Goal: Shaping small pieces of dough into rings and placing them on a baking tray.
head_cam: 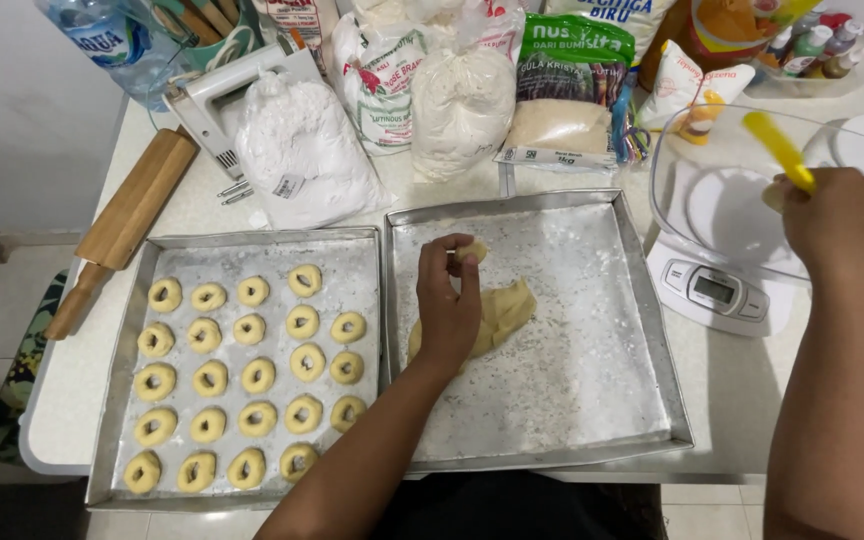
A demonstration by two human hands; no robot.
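My left hand (447,300) hovers over the floured right metal tray (592,330), pinching a small piece of dough (470,251) between thumb and fingertips. Under that hand lies a pale yellow dough lump (508,312). My right hand (842,222) grips a yellow spatula (778,148) whose blade reaches into the clear bowl (712,200) standing on a white digital scale (714,290). The left metal tray (127,340) holds several ring-shaped dough pieces (249,375) in rows.
A wooden rolling pin (124,225) lies left of the trays. Bags of flour (302,155), sugar and other ingredients line the table's back, with a white hand mixer (222,95), a water bottle (112,40) and small bottles at the far right.
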